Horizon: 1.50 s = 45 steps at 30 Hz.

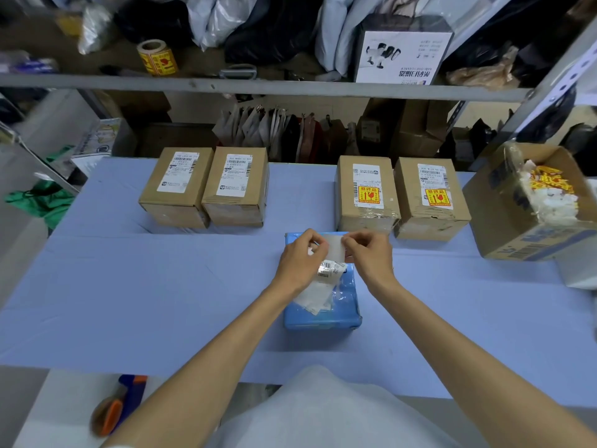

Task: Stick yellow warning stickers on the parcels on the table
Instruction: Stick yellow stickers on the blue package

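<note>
At the bottom left of the frame a tape dispenser (118, 405) with orange and blue parts is seen on a pale surface just off the near edge of the table (129, 302), which is covered in light blue cloth. A wide bare stretch of cloth is left open across the lower left and lower right.

Just right of centre a blue parcel (336, 305) is laid flat, its long axis running from near to far; a crumpled white label sits on its top. Above its far end a pale, translucent sheet (334, 250) is pinched from both sides: the left hand (302, 257) is closed on its left edge and the right hand (368, 253) on its right edge. Whether a sticker is on the sheet cannot be told.

Further back, four brown cartons are stood in a row. The left pair (206, 189) carries white shipping labels only; the right pair (400, 195) carries yellow warning stickers (369, 194) below the labels. At the right edge an open carton (504, 215) holding yellow and white scraps is seen.

On the shelf (258, 87) at upper left a roll of yellow stickers (156, 58) is stood.
</note>
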Tool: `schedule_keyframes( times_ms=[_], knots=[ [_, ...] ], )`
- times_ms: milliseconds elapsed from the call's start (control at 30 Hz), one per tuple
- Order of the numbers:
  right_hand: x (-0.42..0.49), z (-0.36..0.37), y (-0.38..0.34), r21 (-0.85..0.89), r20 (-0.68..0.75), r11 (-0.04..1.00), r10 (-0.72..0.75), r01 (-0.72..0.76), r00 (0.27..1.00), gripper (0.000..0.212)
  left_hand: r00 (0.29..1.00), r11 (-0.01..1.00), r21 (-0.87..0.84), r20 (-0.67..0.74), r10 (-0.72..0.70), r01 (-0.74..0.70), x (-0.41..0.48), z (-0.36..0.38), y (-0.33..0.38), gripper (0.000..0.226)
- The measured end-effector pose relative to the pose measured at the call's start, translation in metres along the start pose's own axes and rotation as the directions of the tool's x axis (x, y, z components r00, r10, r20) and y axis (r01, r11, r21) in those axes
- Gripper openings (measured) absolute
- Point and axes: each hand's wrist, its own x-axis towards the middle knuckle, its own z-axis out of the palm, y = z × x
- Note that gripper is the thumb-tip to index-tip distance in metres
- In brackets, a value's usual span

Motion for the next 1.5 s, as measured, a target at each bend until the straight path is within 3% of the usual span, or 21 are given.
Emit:
schedule_keyframes(
  times_ms=[133, 267, 400, 467, 567, 633, 800, 1100, 1200, 1333, 1500],
  knots=[
    [-0.004, 0.005, -0.005, 0.006, 0.034, 1.000, -0.021, 0.021, 0.999, 0.025, 0.999, 1.000, -0.007, 0.050, 0.018, -0.018, 0.004, 0.009, -0.001, 0.013],
    [-0.004, 0.004, -0.002, 0.018, 0.075, 1.000, -0.013, 0.011, 0.997, 0.012, 0.999, 1.000, -0.015, 0.036, 0.015, -0.015, 0.009, 0.009, -0.004, 0.013],
    [-0.004, 0.006, 0.005, 0.081, 0.197, 0.996, 0.029, -0.046, 0.980, 0.027, 1.000, 0.999, -0.035, 0.016, -0.015, 0.015, 0.010, 0.006, -0.005, 0.021],
    [-0.004, 0.006, 0.007, 0.081, 0.165, 0.995, 0.038, -0.052, 0.986, 0.027, 0.999, 0.998, -0.052, -0.019, -0.026, 0.025, 0.010, 0.005, -0.007, 0.019],
    [-0.003, 0.003, 0.011, -0.061, 0.032, 0.998, 0.004, -0.002, 0.999, 0.020, 0.999, 0.995, -0.093, -0.024, -0.039, 0.037, 0.010, 0.004, -0.009, 0.011],
    [0.001, 0.001, 0.013, -0.104, 0.051, 0.994, 0.025, -0.019, 0.998, 0.021, 0.999, 0.989, -0.141, 0.001, -0.038, 0.038, 0.009, 0.002, -0.010, 0.008],
    [0.004, 0.001, 0.016, 0.027, 0.145, 0.983, 0.173, -0.179, 0.974, 0.017, 0.998, 0.976, -0.208, 0.026, -0.055, 0.060, 0.007, -0.002, -0.014, 0.004],
    [-0.001, 0.004, 0.013, 0.128, 0.223, 0.965, 0.198, -0.230, 0.955, 0.019, 0.988, 0.964, -0.217, 0.037, -0.150, 0.155, 0.006, -0.009, -0.029, 0.004],
    [-0.002, 0.005, 0.015, 0.096, 0.219, 0.974, 0.180, -0.205, 0.959, 0.019, 0.987, 0.981, -0.112, 0.001, -0.159, 0.158, 0.005, -0.011, -0.035, 0.010],
    [-0.004, 0.006, 0.021, 0.074, 0.210, 0.981, 0.161, -0.180, 0.964, 0.017, 0.995, 0.988, 0.144, -0.094, -0.045, 0.058, 0.000, -0.012, -0.040, 0.013],
    [-0.009, 0.005, 0.028, 0.064, 0.213, 0.975, 0.196, -0.214, 0.957, 0.022, 0.997, 0.988, 0.145, -0.063, -0.043, 0.051, -0.004, -0.013, -0.043, 0.010]
  ],
)
